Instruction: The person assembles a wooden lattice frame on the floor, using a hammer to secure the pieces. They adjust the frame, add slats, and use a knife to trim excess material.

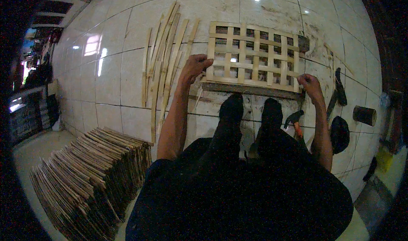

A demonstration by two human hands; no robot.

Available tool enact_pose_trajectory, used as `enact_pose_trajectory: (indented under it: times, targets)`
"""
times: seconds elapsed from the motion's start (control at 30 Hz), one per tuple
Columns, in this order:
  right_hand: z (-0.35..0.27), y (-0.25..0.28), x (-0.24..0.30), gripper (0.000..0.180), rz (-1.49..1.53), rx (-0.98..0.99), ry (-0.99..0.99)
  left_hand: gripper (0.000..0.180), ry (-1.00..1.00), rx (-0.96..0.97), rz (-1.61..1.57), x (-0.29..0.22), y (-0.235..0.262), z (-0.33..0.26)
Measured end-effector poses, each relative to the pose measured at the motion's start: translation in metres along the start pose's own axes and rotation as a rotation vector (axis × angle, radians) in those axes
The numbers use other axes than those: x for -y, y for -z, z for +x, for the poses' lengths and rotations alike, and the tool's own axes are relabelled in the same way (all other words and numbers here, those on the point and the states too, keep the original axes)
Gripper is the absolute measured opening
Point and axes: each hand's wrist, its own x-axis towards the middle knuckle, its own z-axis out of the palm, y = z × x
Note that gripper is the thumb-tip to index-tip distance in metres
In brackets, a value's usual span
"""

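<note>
A woven lattice of pale bamboo strips (242, 50) lies in front of my feet, over a dark wooden frame (255, 90) whose near bar shows below it. One crosswise bamboo strip (265, 68) runs through the weave from side to side. My left hand (196, 68) is closed at the lattice's left edge, thumb and finger pinching this strip's left end. At the right edge, my right hand (312, 88) pinches the strip's other end. Gaps between the strips show the tiled floor and dark patches beneath.
Loose bamboo strips (163, 62) lie left of the lattice. A large stack of thin slatted pieces (91, 177) stands at lower left. Near my right foot lies a hammer (294, 122); farther right are a dark-handled blade (340, 90), a black rounded object (340, 134) and a cylinder (364, 115).
</note>
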Motion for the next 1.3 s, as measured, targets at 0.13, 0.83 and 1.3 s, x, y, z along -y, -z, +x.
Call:
enact_pose_trajectory:
  times: [0.13,0.83,1.3]
  targets:
    - [-0.008,0.004,0.011,0.033,0.146,0.050,-0.103,0.025,0.028,-0.018,0.098,-0.001,0.000,0.000]
    - [-0.002,-0.004,0.002,0.028,0.040,-0.009,-0.036,0.030,0.002,0.028,-0.005,-0.001,-0.002,-0.006]
    - [-0.004,-0.004,0.010,0.033,0.011,-0.048,0.000,0.028,0.025,0.021,-0.026,0.006,-0.002,-0.002]
